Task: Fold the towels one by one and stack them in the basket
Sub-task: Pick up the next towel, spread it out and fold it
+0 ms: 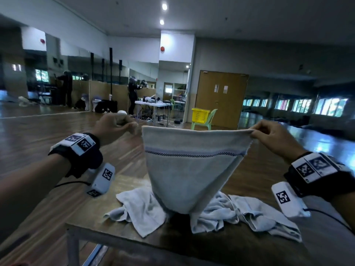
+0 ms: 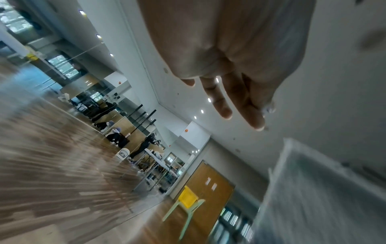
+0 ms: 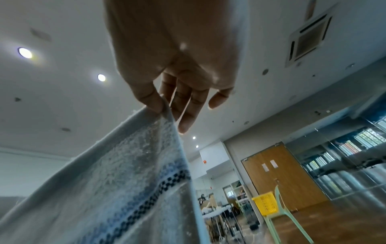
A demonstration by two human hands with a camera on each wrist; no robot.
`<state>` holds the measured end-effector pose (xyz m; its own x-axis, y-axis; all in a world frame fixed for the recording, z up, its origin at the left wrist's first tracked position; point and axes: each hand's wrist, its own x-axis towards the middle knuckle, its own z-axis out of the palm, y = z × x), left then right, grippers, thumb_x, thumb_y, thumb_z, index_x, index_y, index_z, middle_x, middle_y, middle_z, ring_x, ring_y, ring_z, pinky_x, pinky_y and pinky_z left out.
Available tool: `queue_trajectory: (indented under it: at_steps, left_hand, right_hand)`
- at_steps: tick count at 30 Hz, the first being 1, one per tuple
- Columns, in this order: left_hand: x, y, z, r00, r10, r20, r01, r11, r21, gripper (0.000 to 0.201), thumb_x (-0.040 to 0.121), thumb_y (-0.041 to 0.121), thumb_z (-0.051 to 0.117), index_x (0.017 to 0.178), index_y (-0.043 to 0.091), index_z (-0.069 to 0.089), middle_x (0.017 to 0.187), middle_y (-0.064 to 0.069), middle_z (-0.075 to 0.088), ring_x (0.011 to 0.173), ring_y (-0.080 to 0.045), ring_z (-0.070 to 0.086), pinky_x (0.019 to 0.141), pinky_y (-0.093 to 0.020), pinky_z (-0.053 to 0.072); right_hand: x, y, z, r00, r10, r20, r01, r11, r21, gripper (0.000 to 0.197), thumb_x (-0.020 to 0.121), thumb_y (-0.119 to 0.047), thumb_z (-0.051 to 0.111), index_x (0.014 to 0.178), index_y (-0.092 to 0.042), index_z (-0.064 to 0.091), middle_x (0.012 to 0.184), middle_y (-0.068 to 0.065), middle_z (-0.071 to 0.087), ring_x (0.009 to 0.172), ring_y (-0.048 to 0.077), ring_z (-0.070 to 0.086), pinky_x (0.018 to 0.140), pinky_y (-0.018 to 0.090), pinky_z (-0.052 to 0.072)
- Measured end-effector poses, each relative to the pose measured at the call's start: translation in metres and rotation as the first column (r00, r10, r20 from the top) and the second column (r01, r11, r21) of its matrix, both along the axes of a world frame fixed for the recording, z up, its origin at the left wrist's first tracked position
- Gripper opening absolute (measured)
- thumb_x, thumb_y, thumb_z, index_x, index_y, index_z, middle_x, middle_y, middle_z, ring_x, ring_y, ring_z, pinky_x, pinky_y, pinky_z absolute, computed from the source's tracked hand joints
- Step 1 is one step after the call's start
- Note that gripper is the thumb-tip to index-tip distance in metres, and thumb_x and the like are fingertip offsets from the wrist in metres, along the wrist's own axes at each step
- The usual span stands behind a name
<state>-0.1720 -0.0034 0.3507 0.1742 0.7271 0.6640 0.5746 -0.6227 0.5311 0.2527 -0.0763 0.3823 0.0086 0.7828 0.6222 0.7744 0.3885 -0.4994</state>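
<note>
The left hand point(image 1: 113, 125) hovered just left of the raised towel point(image 1: 192, 169), level with its upper hem. From the head view its fingers looked lightly curled, and the left wrist view showed them fairly straight with no cloth between them, so it appeared to hold nothing, with the towel's near corner just beside its fingertips. The towel hung in the air above the bench point(image 1: 134, 239), its lower end narrowing down onto the loose towels point(image 1: 142, 210) heaped there. To the right of the towel, the right hand point(image 1: 272, 135) pinched the other top corner between thumb and fingers, as the right wrist view showed plainly.

The step in hand looked like spreading the towel for its first fold. To do it well, the left hand would need to catch the free corner at the hem, level with the right, then pull the edge taut so the blue stripe ran straight. The yellow basket point(image 1: 200, 115) sat on a green chair point(image 1: 208, 120) well beyond the towel.
</note>
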Motion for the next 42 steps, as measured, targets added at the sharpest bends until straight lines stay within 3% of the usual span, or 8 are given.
queue_trajectory:
  at_steps: [4, 10, 16, 20, 25, 29, 35, 42]
  left_hand:
    - [-0.006, -0.029, 0.06, 0.962, -0.077, 0.264, 0.054, 0.994, 0.091, 0.01, 0.089, 0.018, 0.06, 0.084, 0.01, 0.066, 0.084, -0.012, 0.069, 0.069, -0.006, 0.064, 0.064, -0.013, 0.05]
    - [0.092, -0.078, 0.073, 0.938, -0.34, -0.067, 0.327, 0.933, -0.148, 0.034, 0.081, 0.038, 0.062, 0.102, 0.01, 0.065, 0.097, -0.006, 0.068, 0.087, -0.013, 0.065, 0.075, -0.024, 0.054]
    - [0.172, -0.081, 0.041, 0.901, -0.428, -0.079, 0.398, 0.883, -0.248, 0.042, 0.069, 0.064, 0.067, 0.087, 0.026, 0.072, 0.09, 0.001, 0.073, 0.089, -0.023, 0.067, 0.086, -0.048, 0.054]
    - [0.181, -0.078, 0.036, 0.872, -0.441, 0.213, 0.486, 0.831, -0.269, 0.028, 0.083, 0.037, 0.065, 0.096, 0.013, 0.07, 0.097, -0.006, 0.072, 0.091, -0.017, 0.067, 0.081, -0.033, 0.055]
    - [0.186, -0.085, 0.038, 0.821, -0.439, 0.365, 0.511, 0.851, -0.124, 0.036, 0.079, 0.04, 0.068, 0.095, 0.007, 0.064, 0.09, -0.01, 0.067, 0.078, -0.012, 0.061, 0.072, -0.024, 0.052]
    - [0.185, -0.08, 0.026, 0.884, -0.386, 0.264, 0.419, 0.904, -0.082, 0.021, 0.077, 0.031, 0.073, 0.075, 0.011, 0.066, 0.074, -0.006, 0.065, 0.067, -0.014, 0.058, 0.062, -0.03, 0.051]
    - [0.148, -0.046, 0.017, 0.931, -0.355, 0.083, 0.365, 0.901, -0.237, 0.019, 0.08, 0.025, 0.07, 0.09, 0.009, 0.068, 0.096, -0.01, 0.071, 0.089, -0.025, 0.067, 0.083, -0.041, 0.055]
    - [0.061, -0.029, 0.054, 0.972, -0.155, -0.177, 0.129, 0.98, -0.151, 0.014, 0.08, 0.028, 0.068, 0.081, 0.014, 0.069, 0.085, -0.004, 0.07, 0.077, -0.013, 0.063, 0.069, -0.027, 0.05]
  right_hand:
    - [0.006, -0.027, 0.061, 0.999, -0.002, -0.042, 0.006, 0.997, 0.082, 0.017, 0.09, -0.011, 0.056, 0.08, -0.023, 0.062, 0.086, -0.002, 0.063, 0.082, 0.011, 0.058, 0.072, 0.028, 0.047]
    - [-0.044, -0.049, 0.088, 0.955, 0.08, 0.285, -0.04, 0.989, -0.145, 0.006, 0.089, -0.018, 0.06, 0.088, -0.018, 0.065, 0.094, 0.001, 0.065, 0.089, 0.014, 0.059, 0.073, 0.026, 0.047]
    - [-0.077, -0.05, 0.093, 0.97, 0.102, 0.222, -0.079, 0.991, -0.108, 0.016, 0.087, -0.018, 0.061, 0.096, -0.007, 0.069, 0.096, 0.006, 0.068, 0.093, 0.019, 0.062, 0.092, 0.035, 0.046]
    - [-0.076, -0.052, 0.097, 0.984, 0.086, 0.158, -0.074, 0.994, -0.079, 0.01, 0.085, -0.017, 0.064, 0.087, -0.009, 0.069, 0.091, 0.004, 0.067, 0.086, 0.015, 0.06, 0.077, 0.026, 0.048]
    - [-0.075, -0.05, 0.092, 0.991, 0.089, 0.1, -0.083, 0.994, -0.067, 0.007, 0.085, -0.014, 0.064, 0.079, -0.012, 0.067, 0.081, 0.0, 0.064, 0.077, 0.011, 0.058, 0.067, 0.018, 0.047]
    - [-0.078, -0.043, 0.085, 0.987, 0.097, 0.125, -0.086, 0.992, -0.089, 0.009, 0.085, -0.016, 0.065, 0.079, -0.011, 0.069, 0.079, 0.0, 0.066, 0.074, 0.003, 0.06, 0.107, 0.039, 0.033]
    - [-0.069, -0.043, 0.085, 0.994, 0.07, 0.086, -0.066, 0.997, -0.048, 0.011, 0.087, -0.013, 0.06, 0.077, -0.015, 0.064, 0.078, -0.001, 0.059, 0.071, 0.007, 0.053, 0.057, 0.011, 0.046]
    - [-0.033, -0.058, 0.101, 0.997, -0.075, -0.032, 0.078, 0.993, 0.088, 0.008, 0.087, -0.017, 0.058, 0.086, -0.01, 0.061, 0.076, 0.001, 0.057, 0.068, 0.01, 0.051, 0.058, 0.022, 0.04]
